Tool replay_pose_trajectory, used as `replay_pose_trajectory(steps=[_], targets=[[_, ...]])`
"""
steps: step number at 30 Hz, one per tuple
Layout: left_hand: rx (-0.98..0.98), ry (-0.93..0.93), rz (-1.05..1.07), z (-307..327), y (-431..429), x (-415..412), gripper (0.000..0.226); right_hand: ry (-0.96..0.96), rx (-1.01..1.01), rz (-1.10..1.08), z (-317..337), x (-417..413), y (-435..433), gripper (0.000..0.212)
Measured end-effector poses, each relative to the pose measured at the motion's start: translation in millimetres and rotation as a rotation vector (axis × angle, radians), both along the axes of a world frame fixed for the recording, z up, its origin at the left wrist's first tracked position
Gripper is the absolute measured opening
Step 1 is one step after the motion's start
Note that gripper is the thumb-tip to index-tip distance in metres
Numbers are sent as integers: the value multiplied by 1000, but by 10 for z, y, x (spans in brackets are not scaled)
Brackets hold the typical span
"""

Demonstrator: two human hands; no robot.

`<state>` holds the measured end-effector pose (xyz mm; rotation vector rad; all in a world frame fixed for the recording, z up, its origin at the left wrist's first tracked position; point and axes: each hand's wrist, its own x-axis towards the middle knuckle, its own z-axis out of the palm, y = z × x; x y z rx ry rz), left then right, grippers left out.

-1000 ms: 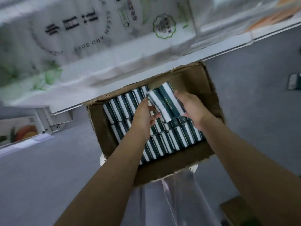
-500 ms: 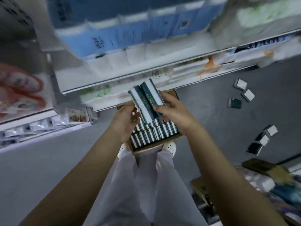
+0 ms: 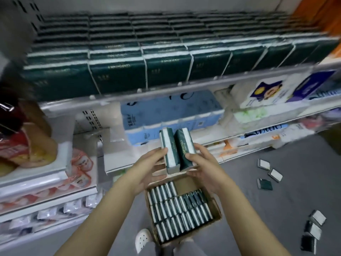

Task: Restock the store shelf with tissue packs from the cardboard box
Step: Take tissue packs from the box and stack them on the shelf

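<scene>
**Now two tissue packs are up between both hands, in front of the shelving**

Both hands are closed on a pair of dark green and white tissue packs (image 3: 176, 149), held side by side and standing on end above the cardboard box. The left hand (image 3: 145, 169) presses its fingers against the left pack's white side; the right hand (image 3: 202, 168) wraps the right pack from the other side, thumb laid across its green face.

Directly below, the cardboard box (image 3: 217, 209) sits open, packed with rows of the same green packs on edge. One bare gap of cardboard shows at its far right corner.

Ahead, the top shelf (image 3: 166, 89) carries tight rows of matching dark green packs (image 3: 118, 72), laid flat behind a clear front rail. Beneath it a lower shelf holds a pale blue tissue bundle (image 3: 169, 109) and other white wrapped goods, blurred.

On the grey floor (image 3: 276, 200) to the right, several loose packs (image 3: 269, 174) lie scattered, well apart from the box. A white perforated shoe (image 3: 143, 239) shows just beside the box's near corner.
</scene>
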<state>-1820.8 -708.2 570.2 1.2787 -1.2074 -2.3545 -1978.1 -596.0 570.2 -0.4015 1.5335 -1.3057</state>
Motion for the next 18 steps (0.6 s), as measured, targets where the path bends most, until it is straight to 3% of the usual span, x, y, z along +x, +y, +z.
replay_pose_trajectory(steps=[2, 4, 8, 13, 18], targets=[[1, 44, 26, 144, -19, -33, 15, 29, -21, 11, 150, -72, -14, 28], [-20, 69, 37, 283, -8, -77, 19, 54, -42, 20, 274, -144, -8, 29], [-143, 52, -34, 523, 103, -212, 58, 156, -107, 111, 521, -242, 11, 38], [-152, 75, 91, 877, 153, -351, 22, 149, -216, 110, 823, -471, 39, 27], [-106, 202, 175, 1290, 91, -320, 17, 10, -316, 44, 1256, -642, 18, 23]])
